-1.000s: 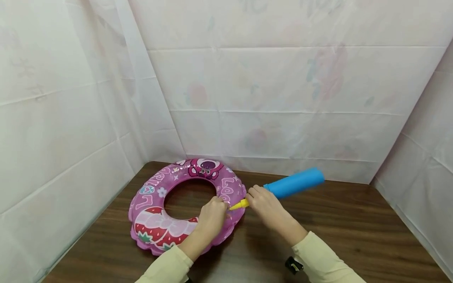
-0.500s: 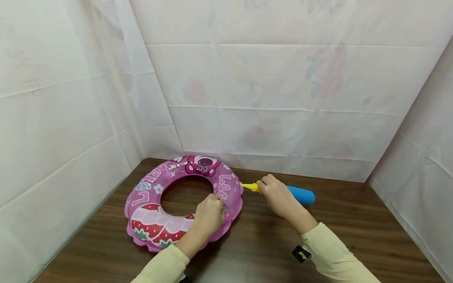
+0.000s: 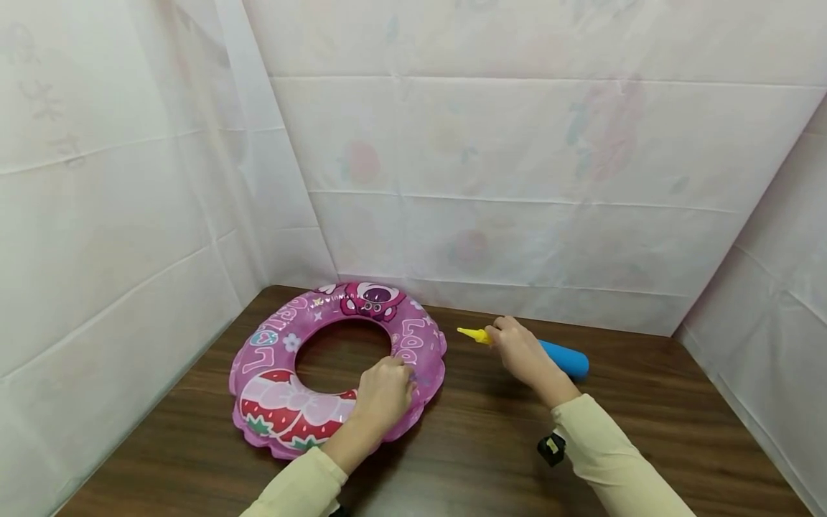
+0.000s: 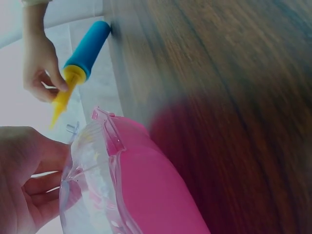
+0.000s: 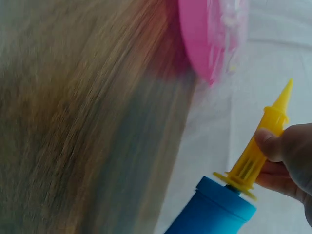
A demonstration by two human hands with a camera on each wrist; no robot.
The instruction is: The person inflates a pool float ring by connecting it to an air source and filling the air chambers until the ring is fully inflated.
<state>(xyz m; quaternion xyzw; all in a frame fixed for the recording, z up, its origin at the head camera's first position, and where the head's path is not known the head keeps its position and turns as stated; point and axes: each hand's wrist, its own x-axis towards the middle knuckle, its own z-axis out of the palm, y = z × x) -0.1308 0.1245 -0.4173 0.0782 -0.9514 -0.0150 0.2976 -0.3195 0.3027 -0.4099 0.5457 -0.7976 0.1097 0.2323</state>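
A pink inflatable swim ring [image 3: 413,413] with strawberry and bear prints lies on the table's left half. My left hand [image 3: 384,388] is at its right side, fingers curled and pinching the clear top film near a small clear valve [image 4: 73,127]. My right hand [image 3: 520,352] grips the yellow nozzle end [image 5: 256,151] of a hand pump, thumb on one side and fingers on the other. The pump's blue barrel [image 3: 565,357] extends to the right behind the hand. Its pointed tip faces the ring, with a gap between them.
The dark wood table [image 3: 504,459] carries the ring. White printed sheeting [image 3: 517,179] hangs behind the table and along both sides. A black wrist camera [image 3: 552,449] sits beneath the right sleeve.
My right hand has drawn the pump rightward and away, its tip leaving the spot beside my left hand. The barrel has swung from pointing up-right to slightly down-right. The left hand stays on the ring.
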